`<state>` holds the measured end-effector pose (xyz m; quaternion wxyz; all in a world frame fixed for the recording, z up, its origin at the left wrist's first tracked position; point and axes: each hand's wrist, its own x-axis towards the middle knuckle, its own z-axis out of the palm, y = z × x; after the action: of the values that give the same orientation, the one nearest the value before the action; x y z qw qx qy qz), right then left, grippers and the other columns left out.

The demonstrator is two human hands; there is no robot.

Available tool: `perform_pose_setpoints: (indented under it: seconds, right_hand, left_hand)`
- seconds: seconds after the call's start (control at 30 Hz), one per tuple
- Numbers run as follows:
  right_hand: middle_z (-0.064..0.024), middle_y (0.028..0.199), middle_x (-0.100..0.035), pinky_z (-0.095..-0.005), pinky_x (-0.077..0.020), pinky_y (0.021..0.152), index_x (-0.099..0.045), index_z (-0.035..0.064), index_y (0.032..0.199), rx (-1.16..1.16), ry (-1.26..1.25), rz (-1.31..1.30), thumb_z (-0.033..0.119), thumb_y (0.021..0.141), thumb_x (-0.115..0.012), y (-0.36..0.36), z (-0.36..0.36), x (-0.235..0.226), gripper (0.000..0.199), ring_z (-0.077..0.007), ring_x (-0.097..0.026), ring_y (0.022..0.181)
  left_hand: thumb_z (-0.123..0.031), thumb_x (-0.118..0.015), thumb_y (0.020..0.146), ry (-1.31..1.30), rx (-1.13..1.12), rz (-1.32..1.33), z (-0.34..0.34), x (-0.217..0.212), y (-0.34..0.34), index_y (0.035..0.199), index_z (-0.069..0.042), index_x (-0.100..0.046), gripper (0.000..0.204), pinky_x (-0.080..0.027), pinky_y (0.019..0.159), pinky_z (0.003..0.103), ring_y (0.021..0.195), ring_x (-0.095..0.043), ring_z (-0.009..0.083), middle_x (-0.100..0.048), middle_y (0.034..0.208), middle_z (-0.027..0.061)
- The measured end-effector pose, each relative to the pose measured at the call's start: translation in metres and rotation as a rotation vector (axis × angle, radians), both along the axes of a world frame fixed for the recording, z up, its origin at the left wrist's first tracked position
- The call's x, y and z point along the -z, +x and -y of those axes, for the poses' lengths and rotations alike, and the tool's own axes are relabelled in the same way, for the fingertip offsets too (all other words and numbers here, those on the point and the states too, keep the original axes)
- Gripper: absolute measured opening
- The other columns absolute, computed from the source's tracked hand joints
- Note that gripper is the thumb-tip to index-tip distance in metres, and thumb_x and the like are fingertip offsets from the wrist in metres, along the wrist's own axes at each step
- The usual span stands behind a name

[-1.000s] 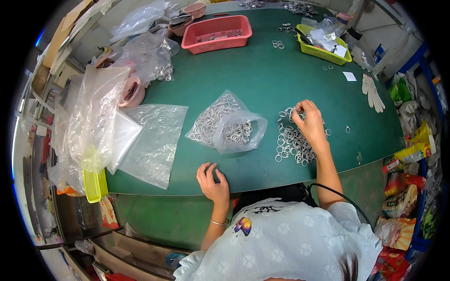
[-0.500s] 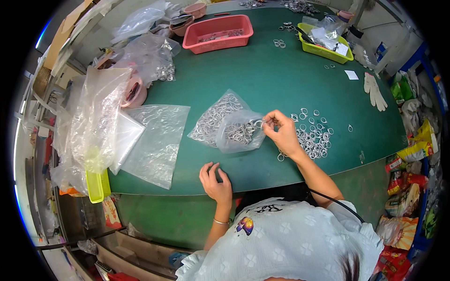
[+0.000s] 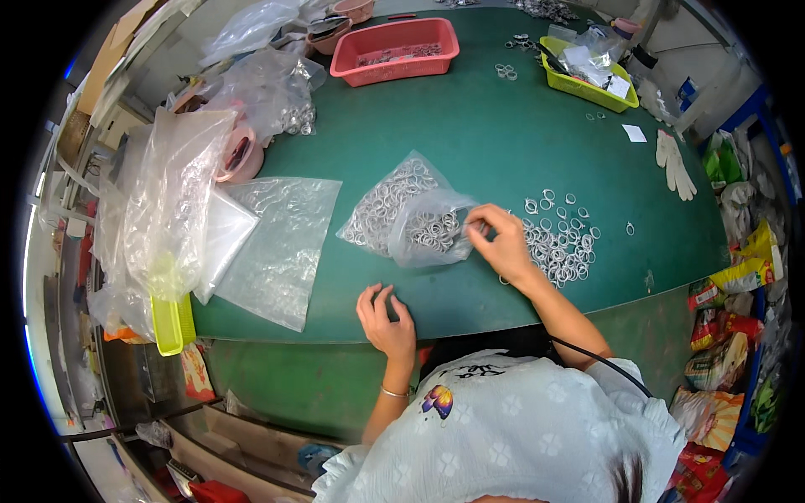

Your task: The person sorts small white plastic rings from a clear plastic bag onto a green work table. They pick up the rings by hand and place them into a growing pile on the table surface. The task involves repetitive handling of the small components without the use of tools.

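On the green table lies a clear plastic bag (image 3: 381, 210) holding many small silver-grey metal rings, its folded-back mouth toward the right. My right hand (image 3: 503, 247) is at that mouth, its fingers bent and slightly apart, with no ring seen between them. Just right of it spreads a loose pile of similar rings (image 3: 566, 251), each with a small tab. My left hand (image 3: 387, 323) rests at the table's near edge with loosely bent, parted fingers and holds nothing.
Flat clear bags (image 3: 285, 243) lie left, near a yellow-green basket (image 3: 172, 327) at the edge. Farther back stand a pink tray (image 3: 394, 71) with metal parts and a yellow-green tray (image 3: 587, 92) with packets. A white glove (image 3: 673, 168) lies at right.
The ring that was between my right fingertips at the bag's mouth is no longer seen there. My right fingers have loosened and shifted slightly. The left hand stays put.
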<state>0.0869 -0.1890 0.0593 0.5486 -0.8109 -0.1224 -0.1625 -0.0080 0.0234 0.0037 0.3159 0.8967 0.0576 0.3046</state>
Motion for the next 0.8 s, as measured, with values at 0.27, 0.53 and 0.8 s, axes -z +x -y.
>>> perform_pose_setpoints:
  seconds: [0.27, 0.53, 0.8]
  right_hand:
    - [-0.0009, 0.075, -0.063, -0.0253, -0.0457, 0.061, -0.068, -0.0004, 0.093, 0.202, -0.082, -0.284, 0.001, 0.084, -0.065, 0.021, 0.097, 0.022, 0.010, -0.0086, -0.054, 0.066]
    - [-0.0152, 0.092, -0.065, -0.0432, -0.0470, 0.081, -0.067, 0.0014, 0.089, 0.132, -0.673, -0.268, 0.005, 0.077, -0.072, 0.029, 0.069, 0.019, 0.014, -0.0316, -0.060, 0.093]
    - [-0.0071, 0.079, -0.061, -0.0260, -0.0447, 0.060, -0.065, -0.0002, 0.086, 0.201, 0.005, -0.236, 0.000, 0.076, -0.073, 0.010, 0.067, -0.005, 0.013, -0.0130, -0.055, 0.065]
  left_hand:
    - [0.004, -0.063, 0.080, -0.003, 0.015, -0.013, 0.002, -0.003, 0.000, 0.099, -0.003, -0.066, 0.021, -0.046, 0.089, 0.042, 0.105, -0.057, 0.0333, -0.061, 0.110, 0.0123]
    - [0.004, -0.063, 0.079, 0.002, 0.005, 0.000, 0.002, -0.001, 0.002, 0.098, -0.003, -0.066, 0.020, -0.046, 0.089, 0.042, 0.104, -0.057, 0.0331, -0.061, 0.109, 0.0122]
    - [0.004, -0.063, 0.079, -0.017, -0.003, -0.001, 0.002, -0.001, 0.001, 0.098, -0.003, -0.067, 0.020, -0.046, 0.089, 0.041, 0.105, -0.057, 0.0328, -0.061, 0.109, 0.0119]
